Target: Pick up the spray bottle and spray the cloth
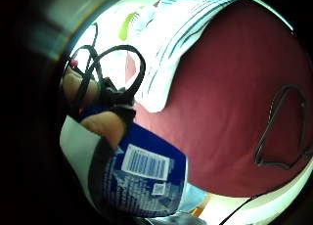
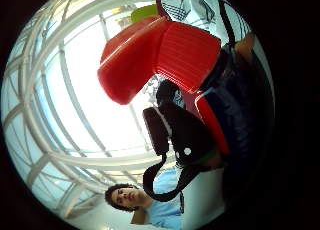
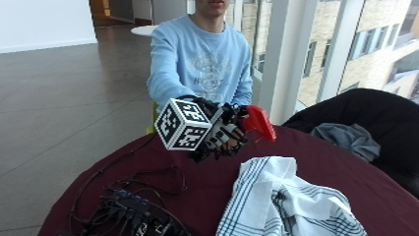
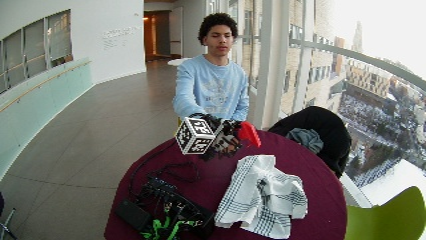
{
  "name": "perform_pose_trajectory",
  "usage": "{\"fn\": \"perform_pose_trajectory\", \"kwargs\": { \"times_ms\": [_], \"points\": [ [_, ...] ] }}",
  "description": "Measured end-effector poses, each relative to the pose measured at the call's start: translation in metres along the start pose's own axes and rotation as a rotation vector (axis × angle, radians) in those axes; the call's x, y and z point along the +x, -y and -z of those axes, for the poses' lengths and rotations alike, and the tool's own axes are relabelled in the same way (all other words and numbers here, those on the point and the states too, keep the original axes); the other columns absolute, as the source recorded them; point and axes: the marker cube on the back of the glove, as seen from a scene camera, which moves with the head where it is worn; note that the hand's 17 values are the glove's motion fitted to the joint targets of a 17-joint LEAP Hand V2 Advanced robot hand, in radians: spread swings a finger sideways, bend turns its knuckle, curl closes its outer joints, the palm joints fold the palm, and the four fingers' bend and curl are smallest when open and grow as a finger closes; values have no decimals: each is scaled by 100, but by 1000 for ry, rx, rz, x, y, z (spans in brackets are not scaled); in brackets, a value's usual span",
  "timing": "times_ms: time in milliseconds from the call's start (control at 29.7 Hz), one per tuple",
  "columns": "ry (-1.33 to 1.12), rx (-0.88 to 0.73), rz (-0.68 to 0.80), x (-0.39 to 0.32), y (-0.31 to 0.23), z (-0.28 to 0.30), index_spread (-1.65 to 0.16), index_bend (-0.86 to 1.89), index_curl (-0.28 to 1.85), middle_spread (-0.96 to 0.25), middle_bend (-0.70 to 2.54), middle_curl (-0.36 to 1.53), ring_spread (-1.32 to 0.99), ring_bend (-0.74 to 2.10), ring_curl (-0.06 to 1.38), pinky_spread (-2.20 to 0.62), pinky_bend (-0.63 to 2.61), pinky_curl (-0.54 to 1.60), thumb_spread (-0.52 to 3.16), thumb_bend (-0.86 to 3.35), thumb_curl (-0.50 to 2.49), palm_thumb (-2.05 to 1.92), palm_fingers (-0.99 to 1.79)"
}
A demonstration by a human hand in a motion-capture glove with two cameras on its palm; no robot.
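— Red-headed spray bottle (image 3: 257, 122), blue-labelled body, lifted above the maroon table (image 3: 327, 162) in front of the seated person.

— Held how?

— Gripped by the gloved right hand (image 3: 223, 133), fingers curled round the body; trigger head poking out past the hand, long axis roughly upright.

— And the cloth?

— White striped dish towel (image 3: 282, 201), crumpled on the table, below and just beyond the nozzle side. Probably needs tilting down toward it before squeezing. Dark cables (image 3: 131, 209) piled at the near edge.

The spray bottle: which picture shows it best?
The thumb side palm view: the spray bottle's red head fills it. The little finger side palm view shows only its blue labelled body. Both outside views show just the red top above the gloved right hand gripping it.
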Motion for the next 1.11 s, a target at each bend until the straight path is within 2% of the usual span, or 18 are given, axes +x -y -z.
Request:
{"fn": "perform_pose_trajectory", "kwargs": {
  "times_ms": [1110],
  "points": [
    [-35, 1, -57, 6, 2, -6, -15, 12, 32, -4, 40, 47, 5, 56, 40, 19, 26, 37, 120, -1, 28, 54, 116]
  ]
}}
